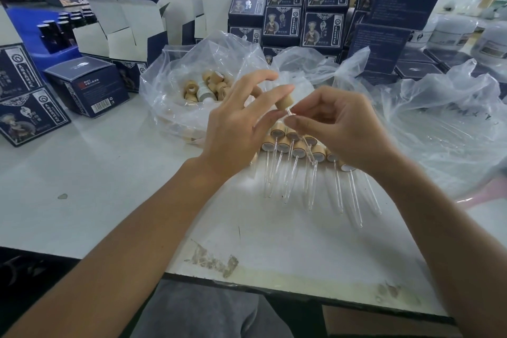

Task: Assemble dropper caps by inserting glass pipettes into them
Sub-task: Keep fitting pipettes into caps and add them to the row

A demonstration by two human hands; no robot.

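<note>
white table [109,178] with, at its far side, stacked dark boxes [323,27] and two clear bags; the left bag [175,90] holds loose wooden caps [211,85]. nearer lies a row of finished droppers [296,151], caps away from the viewer, glass tips toward the table edge. above the row, the left hand [233,123] pinches one cap [284,103] between thumb and fingertips, open end facing the right hand [340,123], whose curled fingers grasp a glass tube [307,145] near its upper end. the tube's top appears to sit at or just inside the cap.

to do this step well, judged from the pose: keep tube and cap on one line, push straight with a light twist, and hold the glass close to the cap so it does not bend or snap.

hard to make out: how far the tube is seated, as fingers cover the joint; the tube's lower part, lost against the row; the right bag's [439,118] contents.
</note>
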